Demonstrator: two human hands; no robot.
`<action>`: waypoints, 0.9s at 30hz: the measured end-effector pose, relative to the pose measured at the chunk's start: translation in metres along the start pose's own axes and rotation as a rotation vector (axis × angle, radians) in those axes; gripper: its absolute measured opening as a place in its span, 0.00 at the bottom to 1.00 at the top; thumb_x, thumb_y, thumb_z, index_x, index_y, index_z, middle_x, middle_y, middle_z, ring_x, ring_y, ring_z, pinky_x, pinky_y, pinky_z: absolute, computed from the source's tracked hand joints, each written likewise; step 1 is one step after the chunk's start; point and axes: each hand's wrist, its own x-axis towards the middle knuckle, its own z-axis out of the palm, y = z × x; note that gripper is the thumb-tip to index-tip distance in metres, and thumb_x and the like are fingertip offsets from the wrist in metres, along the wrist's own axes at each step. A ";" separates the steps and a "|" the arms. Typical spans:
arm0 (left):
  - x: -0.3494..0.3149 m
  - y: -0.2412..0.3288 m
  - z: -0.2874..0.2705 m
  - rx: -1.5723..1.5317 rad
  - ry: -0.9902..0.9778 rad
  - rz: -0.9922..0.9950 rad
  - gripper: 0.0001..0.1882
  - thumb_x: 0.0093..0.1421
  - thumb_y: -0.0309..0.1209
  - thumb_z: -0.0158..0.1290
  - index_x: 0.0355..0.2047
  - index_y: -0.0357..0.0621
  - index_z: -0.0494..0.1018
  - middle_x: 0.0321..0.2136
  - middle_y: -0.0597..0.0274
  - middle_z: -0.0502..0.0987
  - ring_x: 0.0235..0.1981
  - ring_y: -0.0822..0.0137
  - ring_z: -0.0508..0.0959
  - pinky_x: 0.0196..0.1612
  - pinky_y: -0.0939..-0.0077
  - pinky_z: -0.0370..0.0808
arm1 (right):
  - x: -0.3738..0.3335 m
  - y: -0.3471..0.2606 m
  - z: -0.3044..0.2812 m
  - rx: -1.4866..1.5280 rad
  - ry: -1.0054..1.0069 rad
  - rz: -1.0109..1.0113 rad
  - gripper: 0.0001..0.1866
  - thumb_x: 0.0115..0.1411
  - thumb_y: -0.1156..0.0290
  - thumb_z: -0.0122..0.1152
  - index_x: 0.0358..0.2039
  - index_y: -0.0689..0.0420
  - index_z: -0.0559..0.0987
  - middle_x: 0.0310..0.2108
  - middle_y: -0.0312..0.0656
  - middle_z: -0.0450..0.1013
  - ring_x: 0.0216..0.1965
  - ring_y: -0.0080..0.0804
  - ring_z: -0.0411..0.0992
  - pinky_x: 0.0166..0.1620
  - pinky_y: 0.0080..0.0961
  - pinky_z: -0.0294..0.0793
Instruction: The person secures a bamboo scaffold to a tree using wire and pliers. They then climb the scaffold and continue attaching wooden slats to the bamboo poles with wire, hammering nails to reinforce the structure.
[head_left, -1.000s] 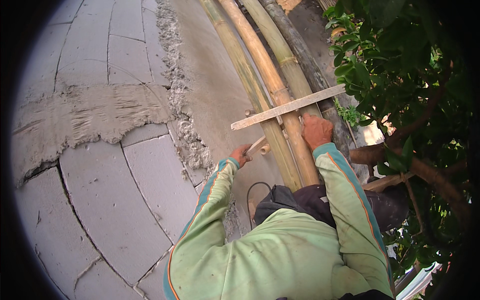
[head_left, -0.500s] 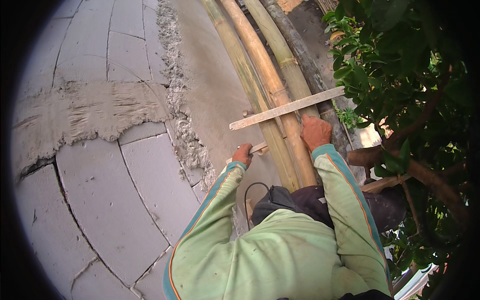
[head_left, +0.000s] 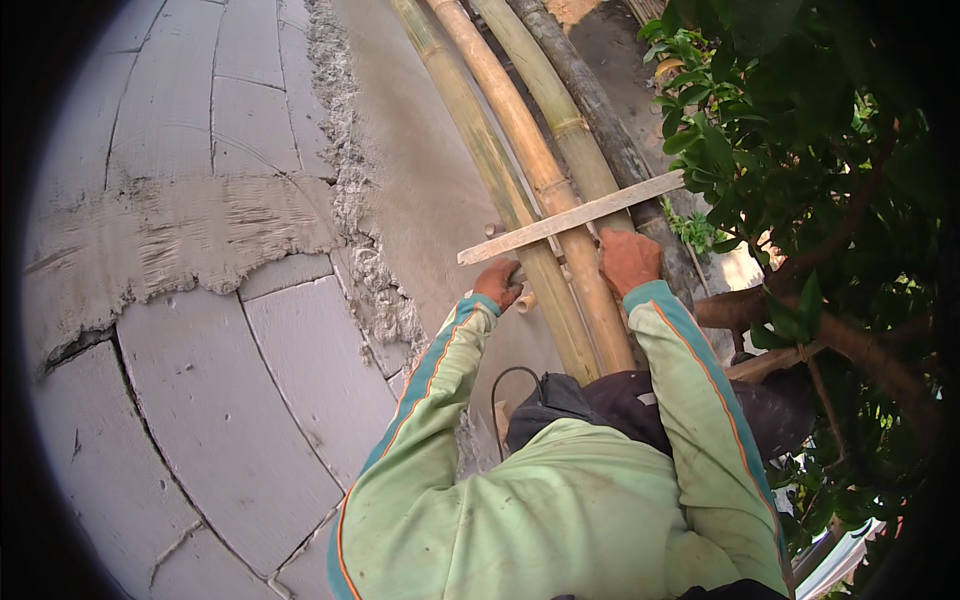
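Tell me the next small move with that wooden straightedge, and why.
Probably draw the long pale wooden straightedge sideways across the smooth grey plaster strip: the left hand and right hand sit just below it, and rough mortar edges the strip.

The left hand (head_left: 497,283) is curled around something small and pale, mostly hidden in its fist, so what it is cannot be told. The right hand (head_left: 629,261) covers part of the yellow-brown bamboo poles (head_left: 520,150); the grip itself is hidden. The poles run out past the top edge, and their lower ends vanish behind a dark cloth bundle (head_left: 620,405). The flat pale wooden straightedge (head_left: 572,217) hides where it meets the poles. The grey block wall (head_left: 200,380) fades into the dark rim.
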 end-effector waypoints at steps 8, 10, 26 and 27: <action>0.017 0.030 0.025 0.107 0.074 -0.249 0.21 0.57 0.40 0.62 0.49 0.47 0.76 0.48 0.52 0.77 0.48 0.41 0.78 0.49 0.48 0.76 | -0.005 0.006 0.002 0.072 0.071 -0.005 0.07 0.59 0.68 0.54 0.31 0.54 0.80 0.28 0.51 0.80 0.33 0.55 0.81 0.35 0.51 0.78; 0.020 0.034 0.025 0.173 0.096 -0.235 0.23 0.58 0.42 0.62 0.52 0.49 0.76 0.50 0.54 0.77 0.51 0.40 0.78 0.50 0.47 0.76 | -0.006 0.006 0.001 0.065 0.073 -0.011 0.07 0.60 0.68 0.54 0.32 0.54 0.80 0.29 0.51 0.80 0.33 0.55 0.81 0.35 0.50 0.78; 0.037 0.048 0.024 0.268 0.167 -0.234 0.25 0.62 0.40 0.57 0.60 0.61 0.74 0.61 0.53 0.74 0.66 0.41 0.66 0.65 0.50 0.65 | -0.009 0.014 0.011 0.026 0.067 0.010 0.07 0.59 0.67 0.56 0.33 0.52 0.81 0.33 0.46 0.81 0.36 0.49 0.82 0.36 0.46 0.80; 0.039 0.044 0.026 0.156 0.130 -0.289 0.24 0.63 0.40 0.57 0.60 0.61 0.74 0.61 0.54 0.74 0.66 0.41 0.66 0.66 0.49 0.64 | -0.010 0.016 0.010 0.029 0.082 -0.012 0.06 0.59 0.68 0.57 0.33 0.52 0.81 0.33 0.45 0.80 0.36 0.49 0.82 0.37 0.45 0.80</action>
